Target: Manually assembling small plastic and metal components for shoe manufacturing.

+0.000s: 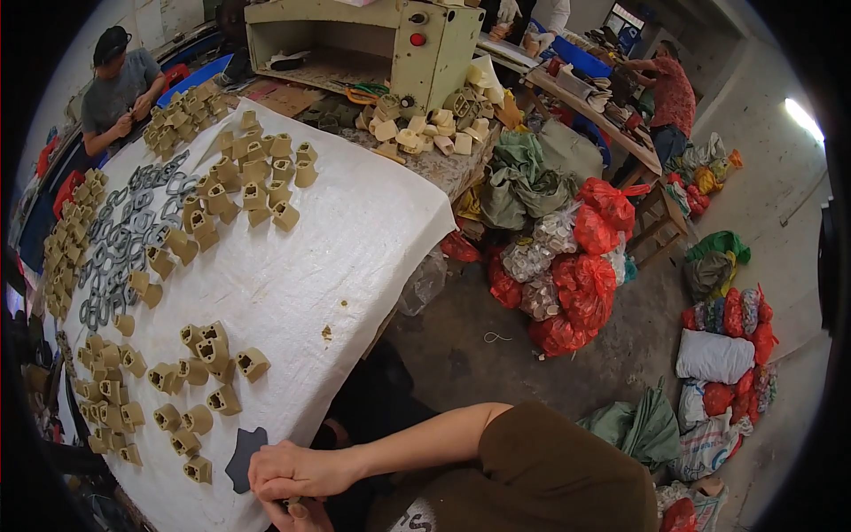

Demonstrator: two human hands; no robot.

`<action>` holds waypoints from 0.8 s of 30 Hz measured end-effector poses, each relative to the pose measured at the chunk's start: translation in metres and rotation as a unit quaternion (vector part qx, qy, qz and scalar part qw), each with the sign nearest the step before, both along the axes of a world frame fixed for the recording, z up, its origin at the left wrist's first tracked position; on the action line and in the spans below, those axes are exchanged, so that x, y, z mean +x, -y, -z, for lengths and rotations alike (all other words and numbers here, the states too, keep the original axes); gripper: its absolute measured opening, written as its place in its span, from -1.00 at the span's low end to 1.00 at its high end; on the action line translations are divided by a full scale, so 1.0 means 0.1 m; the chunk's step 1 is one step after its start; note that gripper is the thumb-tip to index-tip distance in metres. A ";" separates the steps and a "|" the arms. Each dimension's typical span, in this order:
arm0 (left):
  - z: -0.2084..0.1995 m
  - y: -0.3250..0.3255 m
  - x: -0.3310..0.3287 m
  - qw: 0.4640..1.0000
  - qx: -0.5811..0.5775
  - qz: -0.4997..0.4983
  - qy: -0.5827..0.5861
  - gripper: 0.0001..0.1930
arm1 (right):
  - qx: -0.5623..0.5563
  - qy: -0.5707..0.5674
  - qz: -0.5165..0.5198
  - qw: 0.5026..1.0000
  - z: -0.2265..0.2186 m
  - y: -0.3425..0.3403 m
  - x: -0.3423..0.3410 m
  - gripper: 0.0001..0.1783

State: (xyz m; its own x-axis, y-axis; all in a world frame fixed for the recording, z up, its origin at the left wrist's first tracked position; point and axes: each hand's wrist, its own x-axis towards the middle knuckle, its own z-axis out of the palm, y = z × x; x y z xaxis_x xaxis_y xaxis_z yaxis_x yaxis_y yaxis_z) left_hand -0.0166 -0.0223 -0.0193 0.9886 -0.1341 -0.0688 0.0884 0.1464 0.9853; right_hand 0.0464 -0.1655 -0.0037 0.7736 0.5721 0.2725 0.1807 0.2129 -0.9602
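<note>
At the lower edge of the table, my right hand (300, 470) is closed in a fist, knuckles up. Whatever it may grip is hidden beneath it. Just below and partly covered by it, my left hand (301, 514) has its fingers curled against something small that I cannot make out. Touching the right hand's knuckles, a dark grey flat cut piece (244, 461) with notched edges lies on the white sheet (292, 355). Several tan shoe heels (199, 418) with hollow ends stand in a loose group nearest my hands.
More tan heels (253, 173) stand in clusters around grey looped pieces (137, 217) on the table. A cream machine (434, 62) stands at the far end beside pale heels (421, 133). Red bags (581, 297) fill the floor to the right. Co-workers (124, 89) are at other benches.
</note>
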 end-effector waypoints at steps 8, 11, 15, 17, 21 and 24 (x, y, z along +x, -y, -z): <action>-0.33 0.16 0.04 0.969 -0.210 -0.059 -0.112 -0.61 | 0.045 -0.007 0.045 0.998 0.07 0.00 -0.25 -0.53; -0.15 0.23 0.01 0.967 -0.211 -0.108 -0.089 -0.67 | 0.055 -0.037 0.043 0.997 0.04 -0.04 -0.28 -0.60; -0.16 0.27 -0.05 0.981 -0.135 -0.136 -0.037 -0.67 | 0.002 -0.003 0.108 0.994 -0.04 -0.05 -0.36 -0.73; -0.21 0.30 -0.04 0.980 -0.130 -0.146 -0.047 -0.66 | 0.076 -0.001 0.066 0.995 0.03 -0.03 -0.29 -0.65; -0.32 0.28 0.14 0.974 -0.204 -0.095 0.010 -0.42 | -0.009 -0.008 0.104 0.994 0.03 0.04 -0.08 -0.62; -0.15 0.30 0.22 0.963 0.122 -0.212 0.116 -0.31 | -0.150 0.127 0.199 0.960 -0.13 0.26 -0.05 -0.40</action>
State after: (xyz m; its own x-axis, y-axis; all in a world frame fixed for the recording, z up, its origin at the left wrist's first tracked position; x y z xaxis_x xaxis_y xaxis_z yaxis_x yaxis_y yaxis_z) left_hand 0.0059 -0.0527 -0.0042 0.9436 0.2762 0.1827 -0.1555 -0.1175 0.9808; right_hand 0.0417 -0.1919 0.0089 0.8775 0.3265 0.3512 0.4274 -0.2004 -0.8816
